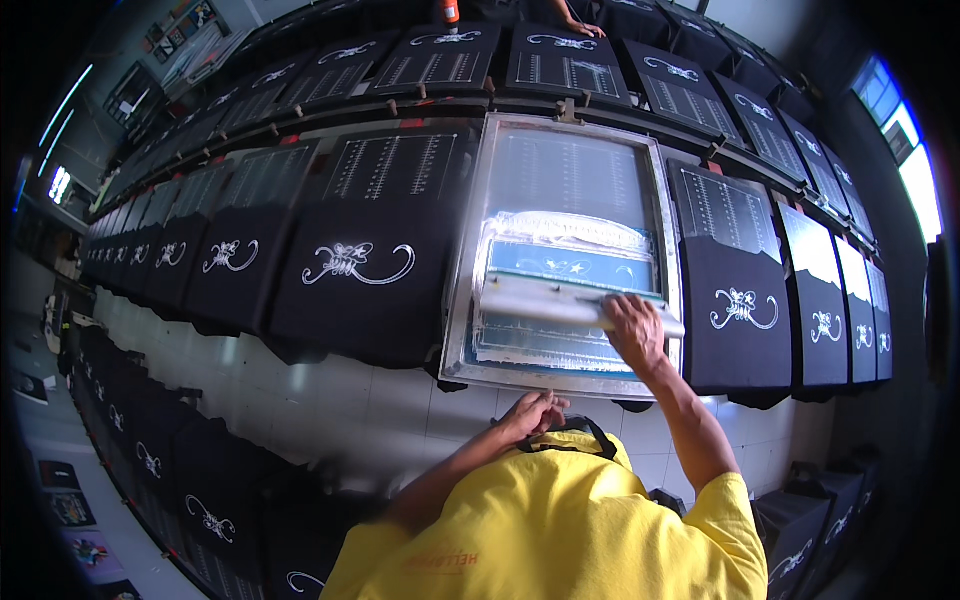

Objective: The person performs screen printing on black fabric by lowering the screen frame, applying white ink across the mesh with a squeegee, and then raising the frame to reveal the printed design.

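Observation:
My right hand [636, 328] is closed round the right end of a long pale squeegee [545, 300], which lies across the mesh of a screen-printing frame [464, 290]. White ink [570, 230] forms a thick band on the mesh beyond the squeegee, and thinner smears show nearer me. The metal-edged frame rests flat over one of the printing boards. My left hand [533, 414] is close to my body, just off the frame's near edge, beside a black strap [600, 438]. Its fingers are curled together; whatever they may hold is hidden.
Black fabric pieces with white scroll prints lie on boards to the left [355, 250] and right [738, 290]. A rail with pegs [420, 104] runs behind. Across it, another person's hand [585, 28] rests near an orange-and-black tool [450, 14]. More printed fabric [210, 510] lies behind me.

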`<state>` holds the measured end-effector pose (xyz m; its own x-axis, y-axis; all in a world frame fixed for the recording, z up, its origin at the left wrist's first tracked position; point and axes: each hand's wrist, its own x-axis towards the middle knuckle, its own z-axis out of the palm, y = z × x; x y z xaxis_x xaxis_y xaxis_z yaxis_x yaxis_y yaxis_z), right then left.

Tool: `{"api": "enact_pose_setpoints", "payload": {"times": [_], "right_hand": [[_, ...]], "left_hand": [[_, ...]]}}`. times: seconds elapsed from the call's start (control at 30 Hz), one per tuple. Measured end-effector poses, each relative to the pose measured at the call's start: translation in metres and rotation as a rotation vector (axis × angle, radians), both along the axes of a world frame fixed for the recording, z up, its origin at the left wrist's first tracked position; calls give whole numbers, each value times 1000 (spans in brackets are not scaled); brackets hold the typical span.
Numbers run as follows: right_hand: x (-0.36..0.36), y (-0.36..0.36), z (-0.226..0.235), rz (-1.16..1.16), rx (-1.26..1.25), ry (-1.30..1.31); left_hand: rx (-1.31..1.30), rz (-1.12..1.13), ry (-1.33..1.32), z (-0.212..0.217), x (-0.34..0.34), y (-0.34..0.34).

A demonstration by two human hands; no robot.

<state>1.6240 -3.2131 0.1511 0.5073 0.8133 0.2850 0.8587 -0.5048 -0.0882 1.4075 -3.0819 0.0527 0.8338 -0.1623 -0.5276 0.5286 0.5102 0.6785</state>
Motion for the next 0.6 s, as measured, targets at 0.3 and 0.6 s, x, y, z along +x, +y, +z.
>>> {"api": "enact_pose_setpoints", "payload": {"times": [0.3, 0.6], "right_hand": [[101, 38, -30, -10, -43, -11], [126, 59, -9, -10, -142, 158]], "left_hand": [[-105, 35, 114, 16, 4, 1], [-126, 20, 85, 0, 0, 1]]}}
